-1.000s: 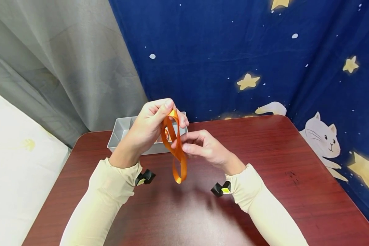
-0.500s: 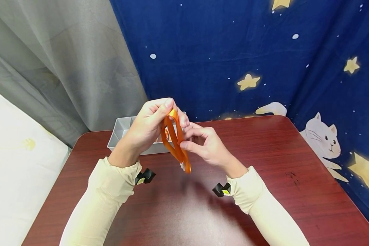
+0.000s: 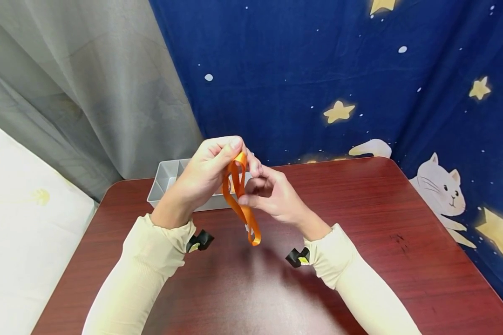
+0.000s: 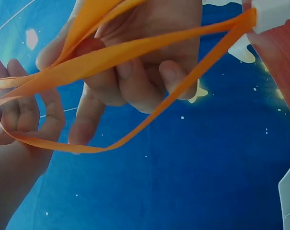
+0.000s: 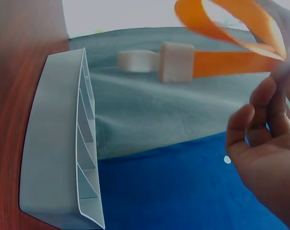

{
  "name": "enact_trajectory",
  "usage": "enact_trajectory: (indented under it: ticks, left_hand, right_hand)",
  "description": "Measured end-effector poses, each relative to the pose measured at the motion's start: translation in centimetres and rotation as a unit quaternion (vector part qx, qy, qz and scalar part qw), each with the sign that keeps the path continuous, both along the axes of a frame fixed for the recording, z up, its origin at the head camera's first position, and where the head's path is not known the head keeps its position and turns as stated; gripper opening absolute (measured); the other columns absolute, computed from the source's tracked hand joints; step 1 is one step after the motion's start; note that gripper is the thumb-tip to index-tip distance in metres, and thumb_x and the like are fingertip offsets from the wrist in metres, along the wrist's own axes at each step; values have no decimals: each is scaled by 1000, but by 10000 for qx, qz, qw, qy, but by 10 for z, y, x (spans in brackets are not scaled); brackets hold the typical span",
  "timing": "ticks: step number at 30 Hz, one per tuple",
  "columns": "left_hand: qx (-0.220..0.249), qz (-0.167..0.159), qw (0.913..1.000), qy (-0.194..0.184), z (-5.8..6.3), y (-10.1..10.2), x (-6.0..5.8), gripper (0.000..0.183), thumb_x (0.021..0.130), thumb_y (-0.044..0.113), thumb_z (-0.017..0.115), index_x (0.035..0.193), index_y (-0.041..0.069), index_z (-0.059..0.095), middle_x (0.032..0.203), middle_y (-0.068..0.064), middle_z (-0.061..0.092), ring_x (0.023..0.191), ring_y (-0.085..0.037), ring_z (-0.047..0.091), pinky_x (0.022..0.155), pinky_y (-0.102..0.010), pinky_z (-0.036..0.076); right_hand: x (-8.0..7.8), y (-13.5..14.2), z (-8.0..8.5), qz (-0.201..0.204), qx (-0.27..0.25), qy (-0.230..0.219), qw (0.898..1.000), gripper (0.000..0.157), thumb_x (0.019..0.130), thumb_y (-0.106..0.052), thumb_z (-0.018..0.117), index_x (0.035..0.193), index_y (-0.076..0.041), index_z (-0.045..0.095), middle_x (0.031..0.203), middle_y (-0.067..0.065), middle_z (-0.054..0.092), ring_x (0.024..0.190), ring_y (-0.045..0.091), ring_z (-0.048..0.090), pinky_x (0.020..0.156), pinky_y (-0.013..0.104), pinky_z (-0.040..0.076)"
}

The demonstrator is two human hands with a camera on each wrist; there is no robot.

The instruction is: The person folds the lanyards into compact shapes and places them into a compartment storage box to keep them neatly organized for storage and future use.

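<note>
An orange lanyard hangs in loops between both hands above the table. My left hand pinches its upper loop between thumb and fingers. Just to the right and slightly lower, my right hand pinches the strap, its thumb against the orange band. A white plastic clip shows at the strap's end in the right wrist view, a little blurred. In the left wrist view the strap spreads into several strands across the fingers. The lower loop dangles free below the hands.
Behind the left hand stands a grey divided organizer box, with orange and white items partly hidden inside. The reddish-brown table reaches back to a blue starry curtain and a grey curtain.
My right hand has risen and come closer to the left hand, now pinching the strap higher up. The dangling loop has swung right. The left hand has barely shifted, still gripping the lanyard.
</note>
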State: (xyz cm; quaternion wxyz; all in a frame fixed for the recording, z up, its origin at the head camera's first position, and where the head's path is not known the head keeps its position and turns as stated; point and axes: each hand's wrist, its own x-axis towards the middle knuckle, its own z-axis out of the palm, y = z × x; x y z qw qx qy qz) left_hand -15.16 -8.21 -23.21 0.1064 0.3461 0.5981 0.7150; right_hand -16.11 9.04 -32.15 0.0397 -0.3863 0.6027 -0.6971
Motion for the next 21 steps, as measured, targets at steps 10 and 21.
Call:
enact_trajectory:
  ticks: [10, 21]
  left_hand:
    - [-406, -124, 9990, 153, -1, 1, -3, 52, 102, 41, 54, 78, -5, 58, 81, -17, 68, 82, -36, 63, 75, -43, 55]
    - [-681, -101, 9975, 176, -1, 3, -3, 47, 106, 35, 48, 83, 0, 68, 81, -19, 66, 80, -36, 61, 72, -40, 54]
  right_hand:
    - [-10, -2, 6, 400, 789, 88, 9960, 17, 86, 8, 70, 102, 8, 67, 83, 11, 70, 76, 24, 66, 72, 30, 54]
    - [-14, -10, 7, 757, 771, 138, 9941, 31, 86, 12, 68, 114, 8, 56, 93, 17, 71, 84, 27, 67, 79, 34, 56]
